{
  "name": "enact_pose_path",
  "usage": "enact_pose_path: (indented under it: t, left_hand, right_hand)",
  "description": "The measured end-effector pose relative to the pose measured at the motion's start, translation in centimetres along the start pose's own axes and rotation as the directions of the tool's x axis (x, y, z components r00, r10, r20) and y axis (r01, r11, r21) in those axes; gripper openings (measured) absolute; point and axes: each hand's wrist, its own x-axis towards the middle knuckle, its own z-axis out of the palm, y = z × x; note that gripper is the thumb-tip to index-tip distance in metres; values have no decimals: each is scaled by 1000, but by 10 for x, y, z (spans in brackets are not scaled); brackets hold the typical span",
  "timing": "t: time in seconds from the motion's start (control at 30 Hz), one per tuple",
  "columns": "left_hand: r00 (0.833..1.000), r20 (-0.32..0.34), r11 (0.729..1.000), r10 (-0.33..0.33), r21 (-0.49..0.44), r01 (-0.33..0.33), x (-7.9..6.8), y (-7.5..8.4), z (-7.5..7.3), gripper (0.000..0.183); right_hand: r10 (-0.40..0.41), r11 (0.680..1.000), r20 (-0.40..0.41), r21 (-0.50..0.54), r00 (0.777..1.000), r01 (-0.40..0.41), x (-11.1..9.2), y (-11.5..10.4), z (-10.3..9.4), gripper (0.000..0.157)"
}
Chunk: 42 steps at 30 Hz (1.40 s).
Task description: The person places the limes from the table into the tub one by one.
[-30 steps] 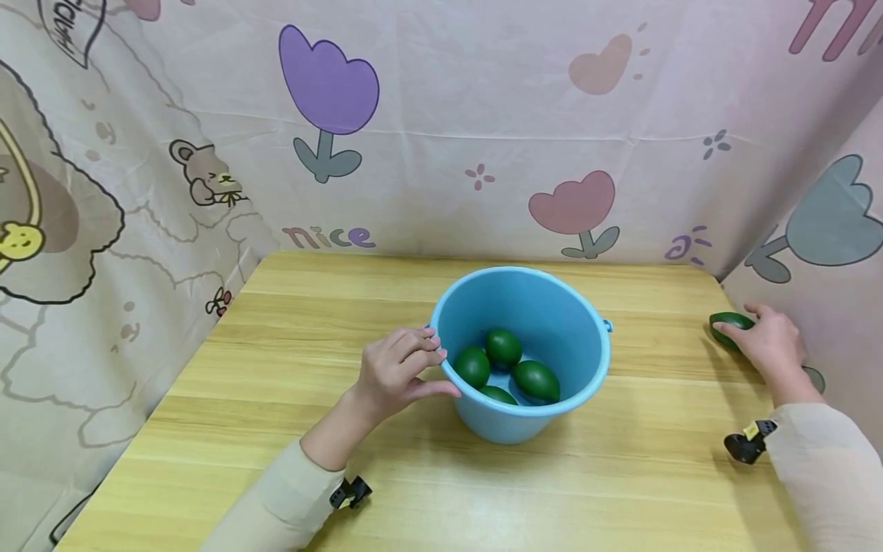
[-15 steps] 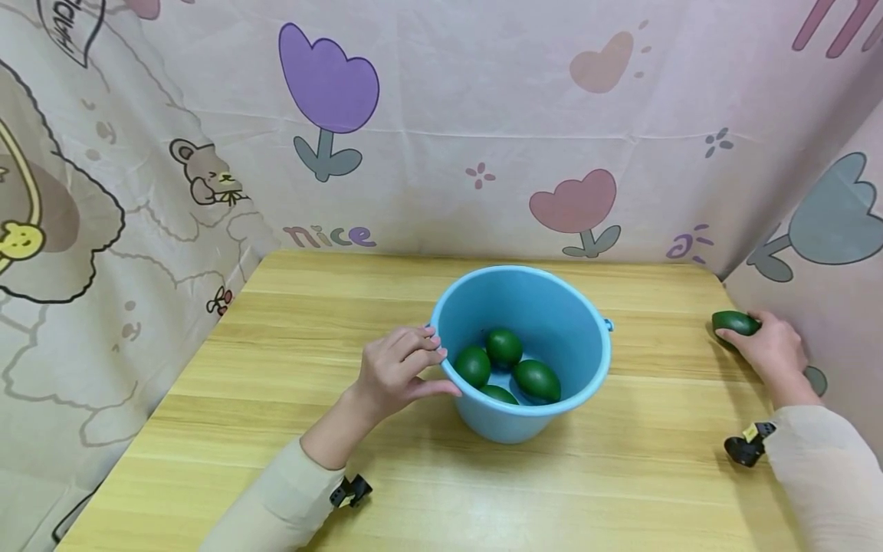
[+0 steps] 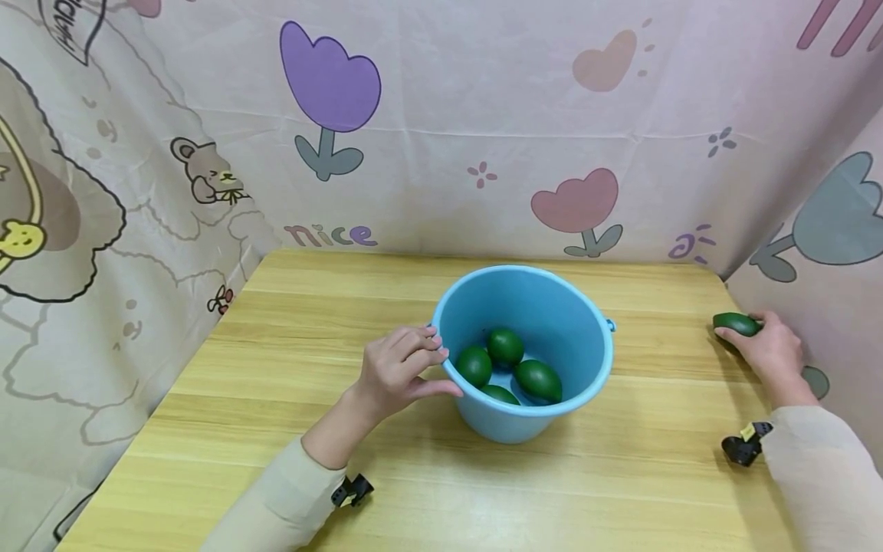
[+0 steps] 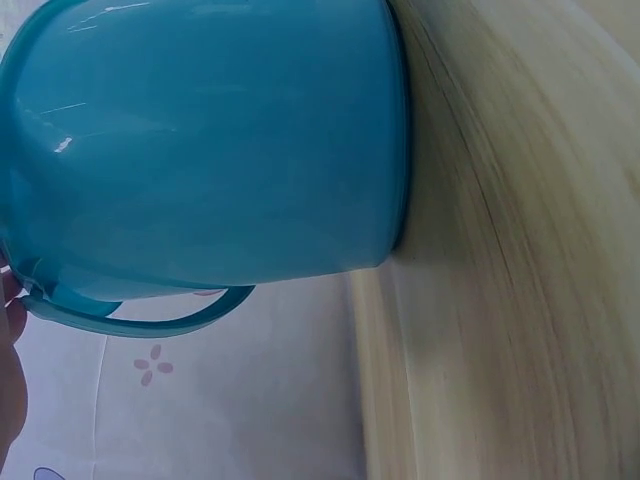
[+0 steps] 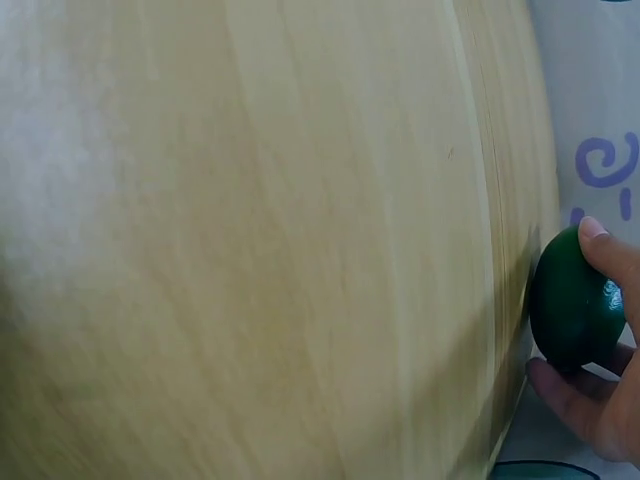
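A light blue bucket (image 3: pixel 510 425) stands upright on the wooden table, with several dark green oval fruits (image 3: pixel 538 381) lying at its bottom. My left hand (image 3: pixel 396 372) holds the bucket's left rim, fingertips at the rim and thumb stretched along the outside. In the left wrist view the bucket's side (image 4: pixel 220 150) fills the upper left, and only a sliver of that hand shows. Near the table's right edge, my right hand (image 3: pixel 773 349) grips another dark green oval fruit (image 3: pixel 736 323) between thumb and fingers. The right wrist view shows this fruit (image 5: pixel 575 300) close to the tabletop; whether they touch, I cannot tell.
The wooden table (image 3: pixel 290 307) has patterned cloth (image 3: pixel 441 115) hanging behind it and along both sides. A blue handle (image 4: pixel 170 325) hangs from the bucket's far side in the left wrist view. Small black cameras (image 3: pixel 745 445) sit at both wrists.
My right hand's fingers have closed round the fruit, which has turned and shifted slightly right. My left hand and the bucket stay put.
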Motion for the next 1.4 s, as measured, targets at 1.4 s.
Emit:
enact_pose_path:
  t: [1.4]
  left_hand:
    - [1000,10,1000,-13,3,13,-1,-1,0,53]
  right_hand:
    - [-50,997,21,-64,999,51,-14,-12,8,86]
